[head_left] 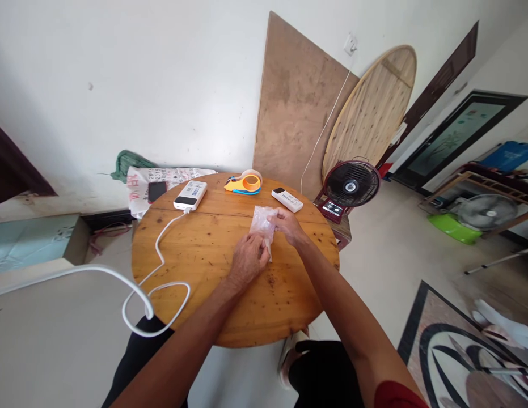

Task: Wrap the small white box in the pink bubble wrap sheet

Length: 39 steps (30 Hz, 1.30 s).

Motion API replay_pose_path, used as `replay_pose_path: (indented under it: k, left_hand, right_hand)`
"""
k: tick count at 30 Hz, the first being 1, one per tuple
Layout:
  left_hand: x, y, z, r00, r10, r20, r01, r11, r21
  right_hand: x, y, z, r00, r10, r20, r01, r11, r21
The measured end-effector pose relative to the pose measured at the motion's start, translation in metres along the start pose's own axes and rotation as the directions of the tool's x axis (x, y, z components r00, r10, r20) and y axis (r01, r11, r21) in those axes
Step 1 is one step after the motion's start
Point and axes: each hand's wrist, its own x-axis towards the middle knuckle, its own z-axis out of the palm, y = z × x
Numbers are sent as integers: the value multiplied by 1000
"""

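Observation:
A small piece of clear bubble wrap (260, 220) is held over the middle of the round wooden table (204, 243). My left hand (249, 256) closes on its lower part, with the fingers curled in. Along the upper right edge, my right hand (286, 223) pinches it between thumb and fingers. Whether anything lies inside the wrap, I cannot tell. Beyond it sits an orange and blue tape dispenser (245, 182) with a roll of tape. A white device with a dark display (287, 199) lies just past my right hand.
A white power bank (190, 195) at the table's far left has a white cable (158, 249) plugged in, looping over the left edge. Printed sacking (138, 192) hangs behind. A dark red fan heater (349, 186) stands right of the table; boards (300, 96) lean against the wall.

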Motion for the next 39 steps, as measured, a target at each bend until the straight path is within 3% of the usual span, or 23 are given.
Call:
replay_pose_path:
  k: [6,10,16,21,26,33,39]
  left_hand:
    - [-3,-5,2,994,-44,-96,51,996,74]
    - [-4,-5,2,988,-120,-99,127,989,71]
    - [-5,-9,6,944,-272,-185,276,961,-7]
    - [-4,-14,8,945,-311,-103,293,942,-162]
    - [-2,-10,3,963,-264,-55,240,933,-268]
    - [-4,-11,2,967,-254,-34,237,935,-263]
    - [-2,-13,-5,966,-248,70,258,940,-222]
  right_hand:
    - [-26,-4,2,987,-125,101,128,992,-17]
    - [-40,-6,5,976,-167,137,169,986,-8]
    - [-55,-9,10,959,-218,181,227,973,-33]
    - [-63,-1,13,959,-218,179,235,968,-84]
    - [-77,6,17,963,-237,127,257,949,-183]
    - [-89,15,28,957,-289,32,289,933,-215]
    - [-93,19,32,934,-358,18,355,917,-183]
